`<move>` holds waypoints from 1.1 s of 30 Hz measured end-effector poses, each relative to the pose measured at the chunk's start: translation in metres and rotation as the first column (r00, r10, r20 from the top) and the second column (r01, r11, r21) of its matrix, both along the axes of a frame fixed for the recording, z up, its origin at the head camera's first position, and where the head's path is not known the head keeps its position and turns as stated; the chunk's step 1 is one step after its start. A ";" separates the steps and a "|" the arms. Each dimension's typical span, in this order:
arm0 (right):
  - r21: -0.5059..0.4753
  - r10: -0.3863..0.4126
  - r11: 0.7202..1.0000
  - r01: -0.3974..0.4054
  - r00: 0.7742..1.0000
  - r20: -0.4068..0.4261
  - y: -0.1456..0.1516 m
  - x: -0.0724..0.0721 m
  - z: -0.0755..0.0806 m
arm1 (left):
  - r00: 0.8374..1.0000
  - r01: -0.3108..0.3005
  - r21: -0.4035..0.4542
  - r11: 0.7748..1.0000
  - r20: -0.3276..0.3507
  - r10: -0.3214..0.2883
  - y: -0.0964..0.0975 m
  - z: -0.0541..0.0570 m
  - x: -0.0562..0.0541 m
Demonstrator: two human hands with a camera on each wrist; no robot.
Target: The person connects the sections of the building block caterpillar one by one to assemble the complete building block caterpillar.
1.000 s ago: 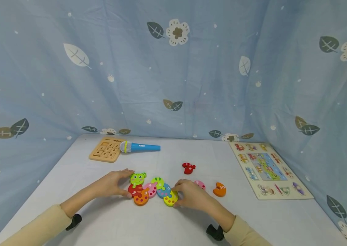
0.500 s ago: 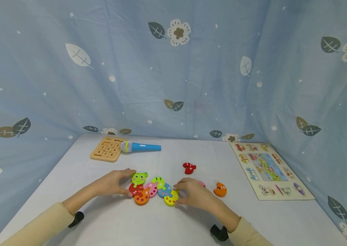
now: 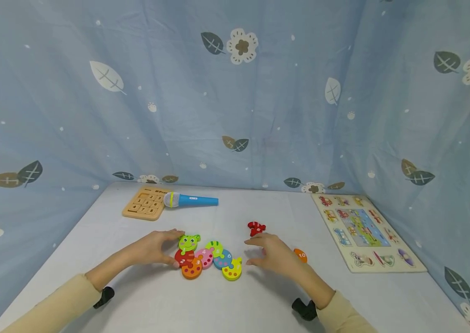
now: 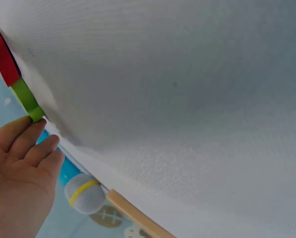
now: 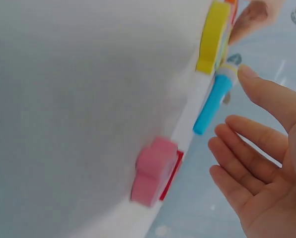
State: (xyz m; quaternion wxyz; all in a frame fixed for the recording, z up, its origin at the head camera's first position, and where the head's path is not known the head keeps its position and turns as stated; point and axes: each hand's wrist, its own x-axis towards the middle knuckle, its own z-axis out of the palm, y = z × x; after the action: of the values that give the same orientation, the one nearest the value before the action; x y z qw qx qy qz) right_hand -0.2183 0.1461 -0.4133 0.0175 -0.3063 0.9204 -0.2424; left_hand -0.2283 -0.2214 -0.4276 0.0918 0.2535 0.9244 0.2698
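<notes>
A joined row of numbered caterpillar puzzle pieces lies on the white table, running from a green face piece (image 3: 188, 242) and a red piece (image 3: 182, 260) to a yellow piece (image 3: 232, 271). My left hand (image 3: 151, 249) rests at the row's left end, fingertips touching the face piece and thumb at the red one. Right of the yellow piece, my right hand (image 3: 276, 255) hovers with nothing in its spread fingers. Below it in the right wrist view is a loose pink piece (image 5: 152, 171), mostly hidden in the head view. A loose red piece (image 3: 256, 227) lies just beyond that hand.
An orange piece (image 3: 300, 255) marked 10 shows partly behind the right hand. At the back left lie a wooden number board (image 3: 145, 203) and a blue toy microphone (image 3: 196, 200). A picture puzzle board (image 3: 345, 252) lies at the right, before a blue curtain (image 3: 235, 101).
My right hand has left the yellow piece and moved right, over the loose pink piece, now covering part of the red and orange ones. The left hand stays at the face piece.
</notes>
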 end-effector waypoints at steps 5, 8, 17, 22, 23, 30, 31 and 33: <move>-0.040 0.008 0.999 -0.009 1.000 -0.019 0.010 -0.014 0.005 | 1.000 0.013 0.015 1.000 -0.005 -0.013 -0.001 -0.001 0.000; -0.046 0.009 0.999 -0.010 1.000 -0.026 0.015 -0.025 0.006 | 1.000 0.014 0.015 1.000 -0.006 -0.014 -0.001 -0.001 0.000; -0.009 -0.095 0.995 0.095 0.994 0.046 0.020 -0.052 -0.001 | 1.000 0.020 0.026 0.999 0.000 -0.020 -0.003 -0.003 0.001; 0.023 -0.139 0.990 0.138 0.987 0.076 0.018 -0.064 -0.003 | 1.000 0.021 0.023 1.000 0.008 -0.021 -0.003 -0.004 0.001; 0.035 -0.139 0.990 0.137 0.987 0.077 0.017 -0.066 -0.002 | 1.000 0.022 0.023 0.999 0.010 -0.022 -0.003 -0.004 0.001; 0.097 -0.129 0.988 0.118 0.985 0.113 0.011 -0.078 0.001 | 1.000 0.010 0.017 1.000 0.022 -0.010 -0.003 -0.003 0.002; 0.102 -0.127 0.988 0.116 0.985 0.115 0.011 -0.079 0.000 | 1.000 0.010 0.016 1.000 0.022 -0.010 -0.003 -0.003 0.002; 0.111 -0.121 0.988 0.109 0.986 0.113 0.009 -0.081 -0.001 | 1.000 0.008 0.016 1.000 0.024 -0.008 -0.003 -0.003 0.002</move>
State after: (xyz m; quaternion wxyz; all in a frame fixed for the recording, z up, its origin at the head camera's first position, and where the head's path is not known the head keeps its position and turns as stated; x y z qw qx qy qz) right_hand -0.2990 0.1554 -0.4142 0.0742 -0.2362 0.9453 -0.2126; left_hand -0.2266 -0.2244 -0.4308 0.1020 0.2547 0.9200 0.2798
